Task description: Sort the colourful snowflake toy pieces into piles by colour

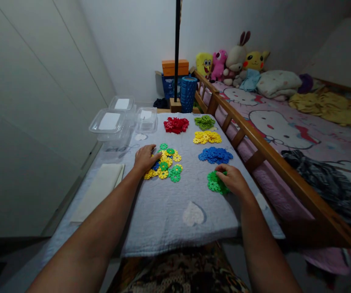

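My left hand [145, 158] lies at the left side of a mixed pile of yellow, green and blue flower-shaped plastic discs [164, 162], thumb and fingers apart, touching its edge. Over the pile of green discs [213, 183] at the right, my right hand [230, 178] has its fingers bent together at the discs; whether one is between the fingertips is hidden. Beyond it lie piles of blue discs [215, 155], yellow discs [207, 137] and light green discs [204, 122]. A pile of red discs [176, 125] sits at the far middle.
Clear plastic containers with white labels [110, 121] stand at the table's far left. A folded cream cloth [99, 191] lies at the left edge. A wooden bed rail [248, 134] runs along the right side. A black pole [177, 53] rises behind the table, beside a blue foam roller [188, 94].
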Available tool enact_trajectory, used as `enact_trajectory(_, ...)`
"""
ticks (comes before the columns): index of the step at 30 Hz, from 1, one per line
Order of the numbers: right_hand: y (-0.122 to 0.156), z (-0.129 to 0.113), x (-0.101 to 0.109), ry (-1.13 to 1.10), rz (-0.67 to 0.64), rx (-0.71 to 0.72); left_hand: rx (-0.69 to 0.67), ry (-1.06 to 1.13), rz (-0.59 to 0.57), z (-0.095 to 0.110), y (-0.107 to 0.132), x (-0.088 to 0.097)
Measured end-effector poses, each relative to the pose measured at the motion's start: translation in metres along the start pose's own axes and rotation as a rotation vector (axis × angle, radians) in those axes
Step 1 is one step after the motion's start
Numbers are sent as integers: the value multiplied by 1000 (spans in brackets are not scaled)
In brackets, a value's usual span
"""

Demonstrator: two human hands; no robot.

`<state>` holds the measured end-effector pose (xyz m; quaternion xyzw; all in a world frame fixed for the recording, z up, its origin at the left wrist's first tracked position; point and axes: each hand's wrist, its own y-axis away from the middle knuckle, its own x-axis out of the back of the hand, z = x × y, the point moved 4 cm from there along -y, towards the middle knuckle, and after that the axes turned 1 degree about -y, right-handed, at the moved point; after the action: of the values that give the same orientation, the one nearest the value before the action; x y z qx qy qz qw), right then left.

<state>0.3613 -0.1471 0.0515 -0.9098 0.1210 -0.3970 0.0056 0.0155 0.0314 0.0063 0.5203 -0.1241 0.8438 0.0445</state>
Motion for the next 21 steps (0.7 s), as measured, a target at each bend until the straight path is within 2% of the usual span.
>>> enact_trajectory(8, 1, 5, -10, 273, 83, 28, 4, 14, -1, 3, 1, 4)
enact_trajectory(13, -4, -17, -15, 283, 85, 47, 0, 58, 21, 4, 4, 7)
enact_trajectory(16, -10, -49, -38, 258, 7, 171, -3, 98, 40, 4, 5, 8)
enact_trajectory(19, -12, -80, -74, 268, -92, 265, 12, 156, 34, 3, 2, 6)
enact_trajectory(21, -11, -93, -96, 287, -113, 286, 46, 260, -5, 0, 2, 5)
